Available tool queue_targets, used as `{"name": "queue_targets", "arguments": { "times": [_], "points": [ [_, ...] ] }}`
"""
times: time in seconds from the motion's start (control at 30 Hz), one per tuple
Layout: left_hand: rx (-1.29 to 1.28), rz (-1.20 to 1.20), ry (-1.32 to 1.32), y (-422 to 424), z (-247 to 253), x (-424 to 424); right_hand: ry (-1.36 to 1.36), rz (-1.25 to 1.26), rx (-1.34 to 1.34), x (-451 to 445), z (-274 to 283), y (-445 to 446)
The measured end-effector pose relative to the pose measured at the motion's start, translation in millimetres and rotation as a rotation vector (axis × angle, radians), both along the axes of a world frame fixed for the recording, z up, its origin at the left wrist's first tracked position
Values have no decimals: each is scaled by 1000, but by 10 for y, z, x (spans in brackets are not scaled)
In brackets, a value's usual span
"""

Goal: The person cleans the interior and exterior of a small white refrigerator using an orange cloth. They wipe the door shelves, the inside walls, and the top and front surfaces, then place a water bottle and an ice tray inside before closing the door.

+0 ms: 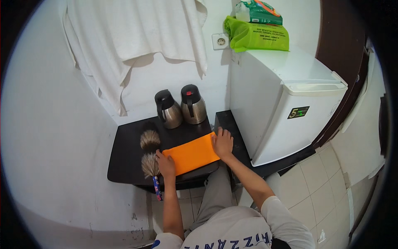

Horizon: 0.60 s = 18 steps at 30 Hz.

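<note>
A folded orange cloth [191, 154] lies flat, slanting across the front of a dark tabletop [129, 162]. My left hand [166, 165] is at its left end, thumb over the top and fingers along the outer edge. At the opposite end, my right hand [223, 144] has its thumb on the cloth and its fingers reaching past the edge. Just left of my left hand lies a feather duster [150, 165] with light and dark bands of feathers. Its flower-patterned handle [157, 188] sticks out over the table's front edge.
Two steel vacuum jugs [171, 113] [194, 107] with black lids stand at the table's back. To the right, a white mini fridge [261, 105] sits on a dark low stand [228, 124], topped by a green bag [261, 35] and a plastic pack [259, 12]. White towels [149, 28] hang above.
</note>
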<state>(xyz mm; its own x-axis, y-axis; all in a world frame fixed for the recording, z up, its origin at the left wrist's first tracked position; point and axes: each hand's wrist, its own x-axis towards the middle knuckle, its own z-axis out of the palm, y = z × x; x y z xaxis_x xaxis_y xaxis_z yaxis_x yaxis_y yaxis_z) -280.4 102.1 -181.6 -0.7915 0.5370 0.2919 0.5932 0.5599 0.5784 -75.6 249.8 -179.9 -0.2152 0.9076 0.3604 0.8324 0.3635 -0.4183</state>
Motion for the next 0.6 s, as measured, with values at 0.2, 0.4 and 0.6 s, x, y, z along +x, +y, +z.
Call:
{"name": "queue_targets", "arguments": {
  "times": [0.2, 0.4, 0.6],
  "points": [
    [-182, -417, 368, 35, -61, 420, -41, 348, 77, -282, -194, -338],
    [-329, -486, 253, 43, -405, 350, -80, 50, -221, -190, -393, -266],
    [-204, -496, 207, -126, -435, 536, 96, 47, -692, 124, -56, -37]
  ]
}}
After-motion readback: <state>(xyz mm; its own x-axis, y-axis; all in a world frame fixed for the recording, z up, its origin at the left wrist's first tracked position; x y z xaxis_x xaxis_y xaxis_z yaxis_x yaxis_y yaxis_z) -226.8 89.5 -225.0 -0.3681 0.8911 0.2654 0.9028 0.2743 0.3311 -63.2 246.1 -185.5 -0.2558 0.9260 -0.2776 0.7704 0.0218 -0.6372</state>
